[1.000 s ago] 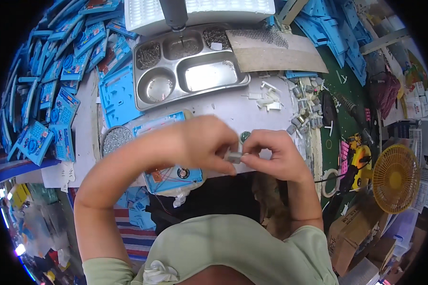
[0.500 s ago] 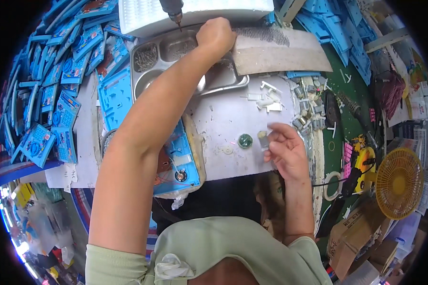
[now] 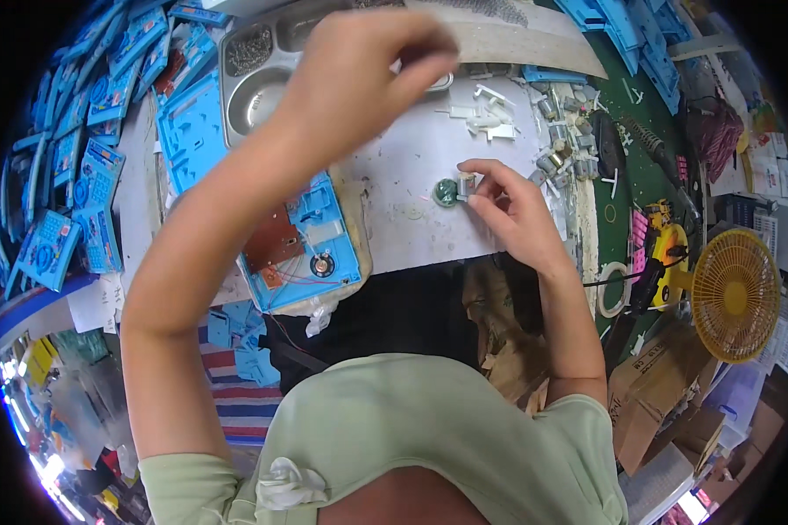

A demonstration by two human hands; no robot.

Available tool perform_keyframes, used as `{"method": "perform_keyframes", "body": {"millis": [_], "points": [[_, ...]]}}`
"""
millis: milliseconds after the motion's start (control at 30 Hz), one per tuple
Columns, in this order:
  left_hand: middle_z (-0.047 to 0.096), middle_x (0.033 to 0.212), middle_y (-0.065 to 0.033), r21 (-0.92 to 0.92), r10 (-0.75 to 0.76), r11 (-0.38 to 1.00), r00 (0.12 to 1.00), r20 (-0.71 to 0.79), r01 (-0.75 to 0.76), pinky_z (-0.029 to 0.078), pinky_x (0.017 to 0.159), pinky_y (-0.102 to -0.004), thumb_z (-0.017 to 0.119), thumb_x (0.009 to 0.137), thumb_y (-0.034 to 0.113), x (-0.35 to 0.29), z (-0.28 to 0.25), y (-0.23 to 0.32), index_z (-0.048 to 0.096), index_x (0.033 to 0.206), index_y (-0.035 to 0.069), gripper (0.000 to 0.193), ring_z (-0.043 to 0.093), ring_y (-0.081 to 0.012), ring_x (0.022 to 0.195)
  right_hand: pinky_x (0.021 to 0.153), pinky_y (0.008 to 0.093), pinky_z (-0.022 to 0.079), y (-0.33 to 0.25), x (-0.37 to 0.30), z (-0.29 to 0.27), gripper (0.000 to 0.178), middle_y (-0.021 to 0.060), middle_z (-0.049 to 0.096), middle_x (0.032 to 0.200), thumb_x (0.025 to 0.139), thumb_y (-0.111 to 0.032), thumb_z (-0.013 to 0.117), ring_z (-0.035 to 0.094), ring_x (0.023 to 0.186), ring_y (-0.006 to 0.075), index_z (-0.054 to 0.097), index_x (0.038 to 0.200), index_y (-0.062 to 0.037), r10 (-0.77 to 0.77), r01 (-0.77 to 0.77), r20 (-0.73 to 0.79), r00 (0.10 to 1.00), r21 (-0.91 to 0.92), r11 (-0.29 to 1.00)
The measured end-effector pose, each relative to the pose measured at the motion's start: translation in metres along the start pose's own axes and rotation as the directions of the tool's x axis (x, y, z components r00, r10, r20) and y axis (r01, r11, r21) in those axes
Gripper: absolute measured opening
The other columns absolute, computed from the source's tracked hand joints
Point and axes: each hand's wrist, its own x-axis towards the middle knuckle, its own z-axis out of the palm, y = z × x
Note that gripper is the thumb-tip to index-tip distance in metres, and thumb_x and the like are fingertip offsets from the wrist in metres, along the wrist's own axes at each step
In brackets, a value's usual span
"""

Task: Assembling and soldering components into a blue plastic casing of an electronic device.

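Observation:
My right hand (image 3: 515, 210) pinches a small metal motor (image 3: 466, 185) between thumb and fingers, right against a small round green dish (image 3: 446, 192) on the table. My left hand (image 3: 381, 66) is raised over the steel compartment tray (image 3: 229, 92), blurred by motion, its fingers bent toward the thumb. Whether it holds anything does not show. Below my left forearm lies an open blue plastic housing (image 3: 341, 236) on a pad, with a brown circuit board (image 3: 276, 238), a round speaker (image 3: 322, 264) and thin wires inside.
White plastic parts (image 3: 486, 116) and several small motors (image 3: 556, 157) lie at the back right. Blue printed cases (image 3: 96, 210) are heaped at the left. A blue shell (image 3: 193, 131) lies beside the tray. A yellow fan basket (image 3: 735, 297) and a cardboard box (image 3: 661, 381) stand at the right.
My left hand has come off the tray's far edge, moving nearer. My right hand has carried the motor left to the green dish. The whole view has shifted slightly.

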Motion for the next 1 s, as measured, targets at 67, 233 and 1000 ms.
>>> {"method": "perform_keyframes", "body": {"millis": [67, 233, 1000], "points": [[0.071, 0.09, -0.008, -0.165, -0.187, 0.967, 0.98, 0.062, 0.194, 0.054, 0.065, -0.0263, 0.074, 0.089, 0.003, -0.047, -0.026, 0.03, 0.072, 0.104, -0.003, 0.016, 0.066, -0.0119, 0.072, 0.071, 0.032, 0.05, -0.005, 0.004, 0.0, 0.036, 0.0074, 0.061, 0.082, 0.088, -0.002, 0.064, 0.058, 0.071, 0.0184, 0.065, 0.124, -0.0051, 0.003, 0.001, 0.044, 0.999, -0.079, 0.997], [0.069, 0.098, -0.0081, -0.357, -0.423, 0.822, 0.895, 0.141, 0.444, 0.053, 0.07, -0.0252, 0.069, 0.086, -0.009, -0.142, -0.046, 0.052, 0.071, 0.1, -0.004, 0.015, 0.065, -0.0121, 0.083, 0.072, 0.0335, 0.052, -0.012, 0.019, 0.009, 0.039, 0.0093, 0.064, 0.086, 0.086, -0.001, 0.066, 0.062, 0.073, 0.02, 0.067, 0.125, -0.0083, -0.217, 0.247, 0.118, 0.969, -0.451, 0.858], [0.062, 0.104, -0.0018, -0.595, -0.702, 0.523, 0.704, 0.104, 0.61, 0.052, 0.079, -0.0222, 0.071, 0.09, -0.006, -0.209, -0.017, 0.065, 0.056, 0.119, 0.004, 0.034, 0.063, -0.0073, 0.096, 0.058, 0.021, 0.048, -0.072, 0.007, 0.097, 0.044, 0.0024, 0.061, 0.086, 0.09, 0.001, 0.072, 0.059, 0.07, 0.007, 0.058, 0.132, 0.0014, 0.012, -0.337, 0.463, 0.886, 0.627, 0.702]]}}
